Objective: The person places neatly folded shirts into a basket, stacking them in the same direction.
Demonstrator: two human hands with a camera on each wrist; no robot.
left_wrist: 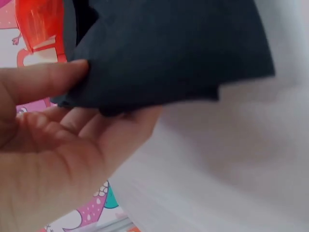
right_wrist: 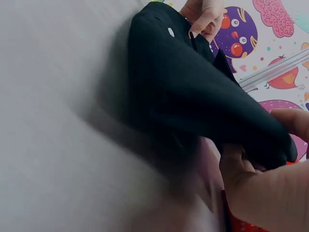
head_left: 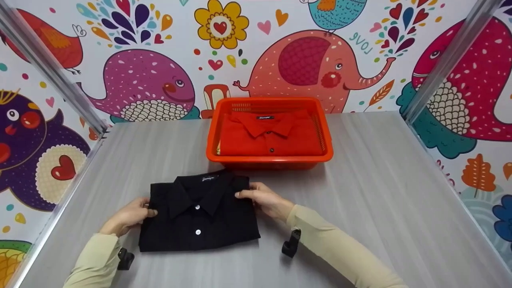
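A folded black shirt (head_left: 224,228) with a collar and white buttons is held between the two hands, in front of an orange-red basket (head_left: 270,159). My left hand (head_left: 130,216) grips its left edge; in the left wrist view the thumb lies on top and the fingers run underneath the shirt (left_wrist: 174,53). On the opposite edge, my right hand (head_left: 270,199) pinches the shirt near the shoulder, thumb above and fingers below. The right wrist view shows the shirt (right_wrist: 183,87) raised off the table, a shadow beneath it.
Inside the basket lies a folded red shirt (head_left: 240,140) with dark buttons. The basket stands at the back of the grey table (head_left: 372,192), against a wall (head_left: 240,24) printed with cartoon animals. Metal posts (head_left: 444,60) rise at the table's back corners.
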